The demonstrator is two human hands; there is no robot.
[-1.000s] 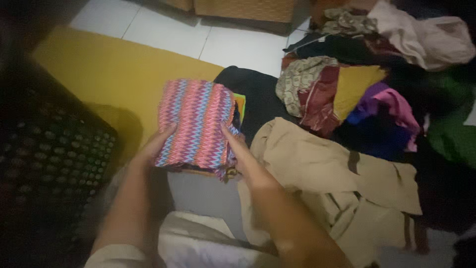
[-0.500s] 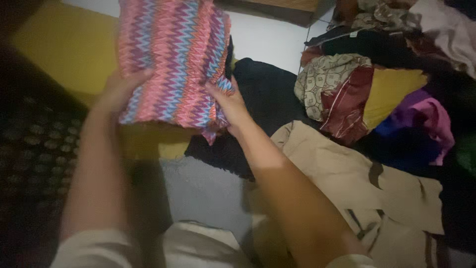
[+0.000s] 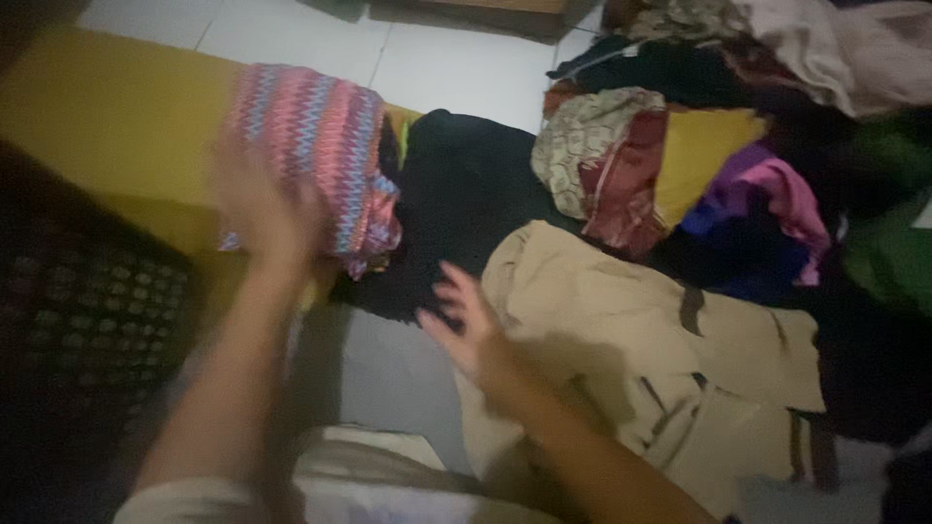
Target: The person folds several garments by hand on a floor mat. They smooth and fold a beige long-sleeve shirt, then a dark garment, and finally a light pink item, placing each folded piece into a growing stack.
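White floor tiles (image 3: pixel 456 73) show past a yellow mat (image 3: pixel 126 126). The left hand (image 3: pixel 257 209) lies blurred on the folded zigzag cloth (image 3: pixel 320 146) set on the mat, grip unclear; the right hand (image 3: pixel 466 325) hovers with fingers spread over a black garment (image 3: pixel 466 194). Stacking seems finished; the tan garment (image 3: pixel 621 330) lies nearest for folding

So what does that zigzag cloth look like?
The zigzag cloth is soft fabric with pink, blue and purple zigzag stripes. It is folded into a thick bundle and lies on the yellow mat, beside a black garment. The left hand, blurred, rests against its near side; a loose corner droops at the bottom right.
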